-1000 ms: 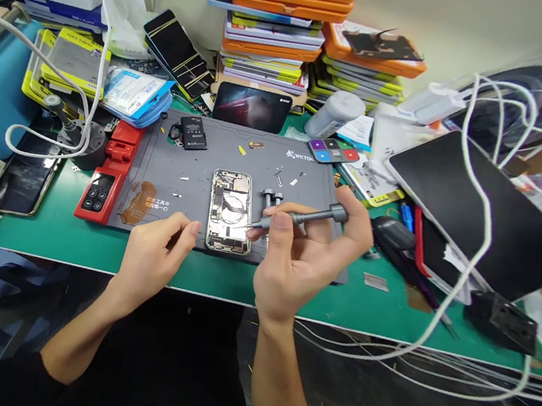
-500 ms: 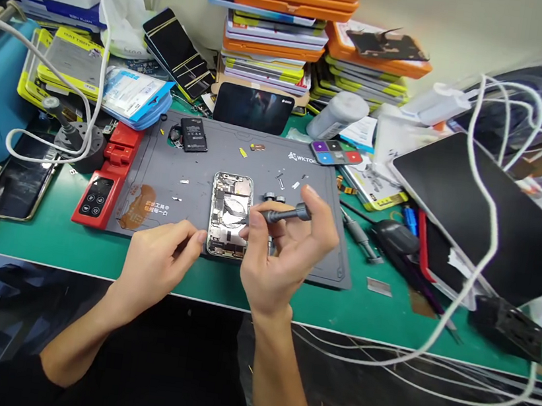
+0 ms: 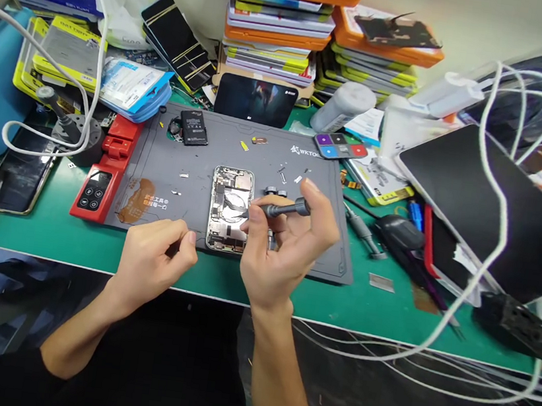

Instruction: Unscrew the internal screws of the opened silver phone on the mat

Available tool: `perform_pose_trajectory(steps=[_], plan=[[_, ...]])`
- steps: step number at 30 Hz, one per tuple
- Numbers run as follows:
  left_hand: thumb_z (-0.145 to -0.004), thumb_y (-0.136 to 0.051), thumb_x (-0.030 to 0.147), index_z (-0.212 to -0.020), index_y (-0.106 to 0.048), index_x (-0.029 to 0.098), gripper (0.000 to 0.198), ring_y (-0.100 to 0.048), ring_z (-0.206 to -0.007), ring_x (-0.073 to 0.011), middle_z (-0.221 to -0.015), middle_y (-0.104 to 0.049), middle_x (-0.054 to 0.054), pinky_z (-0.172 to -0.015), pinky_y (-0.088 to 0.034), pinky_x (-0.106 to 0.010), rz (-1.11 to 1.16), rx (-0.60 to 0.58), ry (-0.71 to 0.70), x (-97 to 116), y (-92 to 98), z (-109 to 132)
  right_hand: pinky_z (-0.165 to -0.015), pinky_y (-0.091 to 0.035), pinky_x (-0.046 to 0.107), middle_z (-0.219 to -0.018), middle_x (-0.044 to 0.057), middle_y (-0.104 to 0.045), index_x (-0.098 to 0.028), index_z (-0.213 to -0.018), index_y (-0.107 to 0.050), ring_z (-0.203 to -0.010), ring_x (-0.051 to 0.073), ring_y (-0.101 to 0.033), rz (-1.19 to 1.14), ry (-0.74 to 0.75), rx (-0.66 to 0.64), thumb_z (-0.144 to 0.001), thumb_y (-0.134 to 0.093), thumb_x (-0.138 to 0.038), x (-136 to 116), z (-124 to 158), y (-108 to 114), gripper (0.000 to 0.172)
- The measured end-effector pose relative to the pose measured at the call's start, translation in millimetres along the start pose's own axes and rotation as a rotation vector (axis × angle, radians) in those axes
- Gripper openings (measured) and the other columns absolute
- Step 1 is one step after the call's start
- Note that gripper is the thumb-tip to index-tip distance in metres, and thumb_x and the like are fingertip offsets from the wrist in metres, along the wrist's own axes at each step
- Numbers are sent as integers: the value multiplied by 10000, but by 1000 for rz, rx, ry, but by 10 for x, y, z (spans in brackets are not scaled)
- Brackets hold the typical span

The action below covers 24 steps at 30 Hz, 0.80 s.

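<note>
An opened phone [image 3: 226, 237] with its circuit boards and metal plates exposed lies upright on the grey work mat [image 3: 190, 209]. My right hand [image 3: 281, 257] is closed round a grey screwdriver [image 3: 283, 210], its handle slanting up to the right against the raised index finger. The screwdriver's front end points left over the phone's inside; whether the tip touches a part I cannot tell. My left hand [image 3: 156, 258] is curled into a fist at the mat's front edge, left of the phone and apart from it, with nothing visible in it.
A black battery [image 3: 194, 128], small metal pieces [image 3: 282, 176] and a yellow scrap [image 3: 244, 146] lie on the mat. A red device [image 3: 95, 193] borders its left side. Stacked boxes [image 3: 277, 37] stand behind. On the right, a white cable [image 3: 502, 240] crosses a dark panel [image 3: 490, 205].
My left hand has drawn slightly left, away from the phone's edge. My right hand keeps its hold on the screwdriver above the phone. The camera view has shifted a little.
</note>
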<state>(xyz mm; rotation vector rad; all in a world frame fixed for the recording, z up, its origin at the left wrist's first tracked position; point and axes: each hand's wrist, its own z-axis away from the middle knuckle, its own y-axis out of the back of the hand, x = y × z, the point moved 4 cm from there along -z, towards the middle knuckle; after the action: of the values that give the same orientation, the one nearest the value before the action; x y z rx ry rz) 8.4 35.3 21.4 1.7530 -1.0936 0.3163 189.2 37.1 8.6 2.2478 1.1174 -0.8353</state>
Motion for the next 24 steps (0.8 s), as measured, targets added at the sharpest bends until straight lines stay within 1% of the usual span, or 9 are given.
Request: perform_pose_trajectory(steps=[2,5,8,10,13,17,21,24], plan=[[-1022,-529,157,-661,-372,208,397,-369,-511,-81,-577,-374,68,-532,-299,-266,4,6,-8,1,-2,3,-590,-654,283,-1492,78,-588,-407,-1483,-478,-935,155,-723,3,-8,-17,-990,-701,-193,8,9,-4,581],[-1022,-536,163,-659,-373,209,400,-362,-507,-83,-574,-371,68,-531,-303,-271,-20,-22,1,1,-14,-1,-627,-683,299,-1488,78,-587,-421,-1495,-451,-959,160,-730,-3,-34,-64,-1010,-682,-209,9,17,-21,577],[-1023,-537,170,-657,-369,210,405,-361,-505,-85,-571,-363,67,-530,-303,-276,-41,-35,8,5,-17,-8,-659,-700,304,-1496,75,-579,-431,-1516,-431,-989,157,-739,-31,-11,-119,-1014,-679,-191,-11,24,-46,610],[-1022,-537,172,-656,-360,211,408,-359,-504,-86,-570,-359,66,-527,-302,-278,-45,-39,10,8,-18,-9,-685,-711,317,-1487,71,-596,-433,-1522,-427,-999,160,-745,-51,-15,-163,-1016,-677,-182,-16,35,-68,617],[-1018,-536,171,-656,-348,214,410,-353,-502,-88,-568,-358,66,-520,-294,-283,-49,-47,15,10,-23,-7,-703,-724,355,-1444,68,-647,-427,-1519,-421,-985,176,-760,-69,-59,-214,-1023,-677,-200,-4,57,-94,603],[-1017,-532,167,-670,-332,212,403,-338,-502,-87,-574,-348,67,-521,-279,-290,-46,-44,3,18,-25,-9,-669,-718,359,-1429,64,-664,-435,-1513,-438,-970,190,-773,-86,-77,-211,-1009,-699,-201,9,68,-100,615],[-1019,-531,163,-678,-338,211,395,-341,-508,-88,-581,-356,67,-531,-280,-294,-48,-59,2,14,-36,-5,-712,-730,376,-1471,51,-619,-476,-1542,-431,-1004,189,-766,-84,-36,-222,-1002,-701,-174,7,64,-114,676],[-1019,-530,164,-673,-349,212,393,-350,-513,-93,-580,-365,62,-537,-281,-300,-53,-64,11,10,-40,3,-704,-732,381,-1502,52,-596,-481,-1542,-430,-1006,193,-765,-76,-26,-240,-1009,-694,-187,7,65,-122,664]])
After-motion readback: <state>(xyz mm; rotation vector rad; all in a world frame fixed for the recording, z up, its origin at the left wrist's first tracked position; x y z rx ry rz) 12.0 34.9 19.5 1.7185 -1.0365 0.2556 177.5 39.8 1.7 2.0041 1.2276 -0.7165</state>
